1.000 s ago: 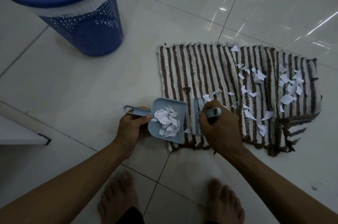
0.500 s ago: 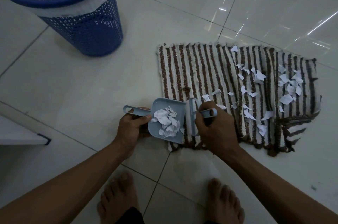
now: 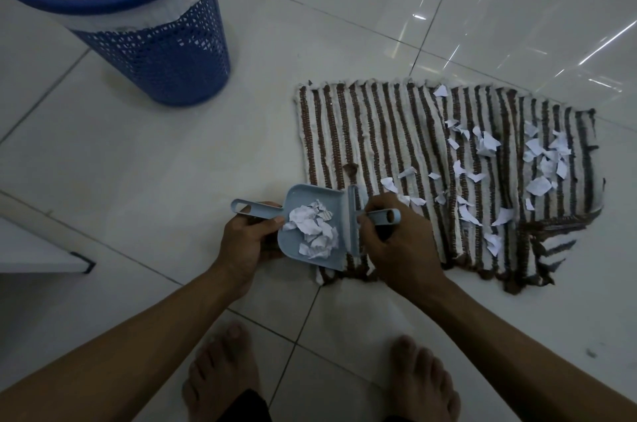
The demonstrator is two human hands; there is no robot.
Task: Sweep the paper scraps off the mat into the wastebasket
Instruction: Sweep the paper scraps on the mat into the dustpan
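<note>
A brown-and-white striped mat (image 3: pixel 372 132) lies on the tiled floor, with several white paper scraps (image 3: pixel 544 159) scattered over its right half. My left hand (image 3: pixel 244 242) grips the handle of a pale blue dustpan (image 3: pixel 293 249), whose lip rests on the mat's near left corner. A heap of scraps (image 3: pixel 313 228) lies in the pan. My right hand (image 3: pixel 396 245) holds a small pale blue brush (image 3: pixel 353 214), its head pressed against the pan's open edge. The blue mesh wastebasket (image 3: pixel 155 52) stands at the upper left, apart from the mat.
My two bare feet (image 3: pixel 220 373) are planted on the glossy white tiles just below the hands. A white furniture corner with a dark cap (image 3: pixel 51 259) juts in from the left edge.
My right hand drew the brush leftward across the mat until it met the dustpan's edge, pushing the loose scraps near the lip into the pan. The dustpan and left hand stayed put.
</note>
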